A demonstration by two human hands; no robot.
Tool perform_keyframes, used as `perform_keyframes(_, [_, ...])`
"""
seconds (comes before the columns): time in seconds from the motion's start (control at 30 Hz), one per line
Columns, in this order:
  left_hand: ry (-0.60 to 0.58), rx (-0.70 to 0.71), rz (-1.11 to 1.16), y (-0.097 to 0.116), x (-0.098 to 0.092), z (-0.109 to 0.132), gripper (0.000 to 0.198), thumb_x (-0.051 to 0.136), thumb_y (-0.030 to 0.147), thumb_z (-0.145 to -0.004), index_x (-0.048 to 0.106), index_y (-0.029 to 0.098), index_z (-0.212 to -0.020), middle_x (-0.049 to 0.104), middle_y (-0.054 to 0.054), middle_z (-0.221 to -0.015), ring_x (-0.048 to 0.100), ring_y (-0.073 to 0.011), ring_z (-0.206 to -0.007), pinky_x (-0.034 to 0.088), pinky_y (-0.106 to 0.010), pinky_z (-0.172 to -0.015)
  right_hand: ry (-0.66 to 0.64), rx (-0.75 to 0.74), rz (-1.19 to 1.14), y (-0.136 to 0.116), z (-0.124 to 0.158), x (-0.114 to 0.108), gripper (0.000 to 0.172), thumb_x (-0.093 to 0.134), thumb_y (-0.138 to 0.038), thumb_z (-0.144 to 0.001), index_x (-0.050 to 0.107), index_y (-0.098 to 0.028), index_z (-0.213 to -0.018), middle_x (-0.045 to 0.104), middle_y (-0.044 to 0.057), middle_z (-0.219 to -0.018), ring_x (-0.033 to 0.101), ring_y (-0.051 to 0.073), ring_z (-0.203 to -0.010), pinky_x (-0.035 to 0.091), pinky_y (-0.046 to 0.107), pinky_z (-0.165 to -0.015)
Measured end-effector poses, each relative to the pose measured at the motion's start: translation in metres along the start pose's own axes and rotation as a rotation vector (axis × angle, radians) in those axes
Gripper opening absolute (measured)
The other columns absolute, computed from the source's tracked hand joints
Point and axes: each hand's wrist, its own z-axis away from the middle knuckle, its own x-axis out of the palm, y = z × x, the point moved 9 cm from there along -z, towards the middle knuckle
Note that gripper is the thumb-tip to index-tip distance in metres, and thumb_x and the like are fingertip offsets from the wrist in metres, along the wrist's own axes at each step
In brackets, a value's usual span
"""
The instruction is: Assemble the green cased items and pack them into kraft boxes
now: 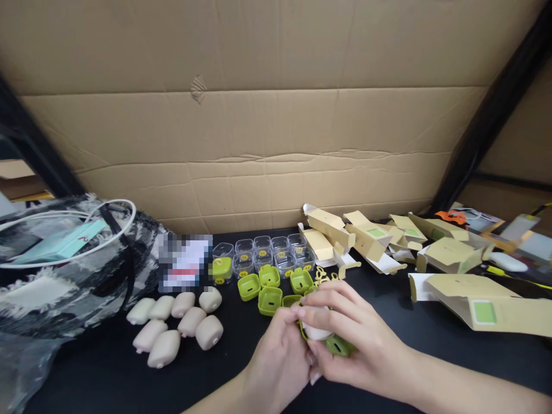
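Note:
My left hand (284, 359) and my right hand (360, 330) meet at the front of the black table, fingers closed around a white rounded piece (318, 326). Green edges show around this piece, apparently a small green cover, mostly hidden by my fingers. Under my right hand a green cover (338, 346) is partly visible; whether it is held or lies on the table I cannot tell. Just beyond my fingers sit several open square green covers (270, 301), each with a slot in its base. Small yellow loops (321, 275) lie beside them.
Several pale rounded pieces (164, 348) lie to the left. Clear plastic boxes (263, 253) with yellow labels stand in rows behind the covers. Opened cardboard cartons (457, 250) spread over the right side. A fuzzy black-and-white bag (86, 282) and white cable (131, 213) occupy the far left.

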Motion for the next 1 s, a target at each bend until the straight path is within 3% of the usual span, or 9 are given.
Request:
perform_keyframes(0.13, [0.0, 0.013, -0.05, -0.002, -0.003, 0.0, 0.017, 0.054, 0.035, -0.073, 0.055, 0.018, -0.074, 0.049, 0.003, -0.06, 0.038, -0.0097, -0.051, 0.021, -0.025, -0.046, -0.006, 0.033, -0.064, 0.003, 0.001, -0.001, 0.033, 0.061, -0.018, -0.081, 0.051, -0.019, -0.113, 0.059, 0.008, -0.106, 0.053, 0.02, -0.099, 0.046, 0.036, -0.086])
perform_keyframes(0.33, [0.089, -0.013, -0.037, -0.007, -0.012, 0.002, 0.02, 0.059, 0.035, -0.068, 0.05, 0.021, -0.079, 0.049, 0.005, -0.064, 0.037, -0.0089, -0.051, 0.019, -0.024, -0.045, -0.043, 0.112, -0.115, 0.007, 0.002, 0.004, 0.027, 0.06, -0.015, -0.079, 0.052, -0.021, -0.104, 0.061, 0.005, -0.097, 0.055, 0.019, -0.087, 0.046, 0.034, -0.072])
perform_keyframes(0.57, [0.006, -0.034, -0.046, -0.014, -0.014, -0.001, 0.014, 0.05, 0.033, -0.073, 0.047, 0.02, -0.079, 0.047, 0.004, -0.063, 0.035, -0.0085, -0.049, 0.019, -0.024, -0.045, -0.077, 0.244, -0.193, 0.016, 0.001, 0.008, 0.024, 0.059, -0.008, -0.072, 0.051, -0.022, -0.09, 0.055, 0.001, -0.085, 0.05, 0.016, -0.077, 0.042, 0.03, -0.064])
perform_keyframes(0.73, [-0.053, -0.005, -0.07, -0.011, -0.014, 0.0, 0.011, 0.047, 0.03, -0.076, 0.05, 0.02, -0.079, 0.046, 0.004, -0.063, 0.034, -0.0088, -0.05, 0.021, -0.024, -0.045, -0.06, 0.182, -0.23, 0.016, -0.001, 0.006, 0.029, 0.063, -0.009, -0.073, 0.053, -0.022, -0.097, 0.059, 0.001, -0.091, 0.053, 0.015, -0.081, 0.043, 0.03, -0.069])
perform_keyframes(0.9, [-0.015, 0.002, -0.063, -0.004, -0.014, 0.001, 0.013, 0.048, 0.029, -0.075, 0.053, 0.018, -0.079, 0.048, 0.004, -0.062, 0.035, -0.0078, -0.049, 0.023, -0.023, -0.046, -0.065, 0.144, -0.219, 0.019, 0.001, 0.007, 0.033, 0.067, -0.015, -0.076, 0.054, -0.024, -0.105, 0.061, 0.002, -0.097, 0.056, 0.016, -0.086, 0.046, 0.031, -0.074])
perform_keyframes(1.0, [0.034, 0.005, -0.098, 0.001, -0.013, 0.003, 0.024, 0.056, 0.032, -0.072, 0.055, 0.017, -0.09, 0.05, 0.004, -0.062, 0.036, -0.0064, -0.046, 0.023, -0.022, -0.045, -0.112, 0.234, -0.266, 0.027, 0.005, 0.009, 0.056, 0.071, -0.02, -0.074, 0.044, -0.026, -0.123, 0.057, 0.005, -0.111, 0.055, 0.019, -0.101, 0.048, 0.032, -0.083])
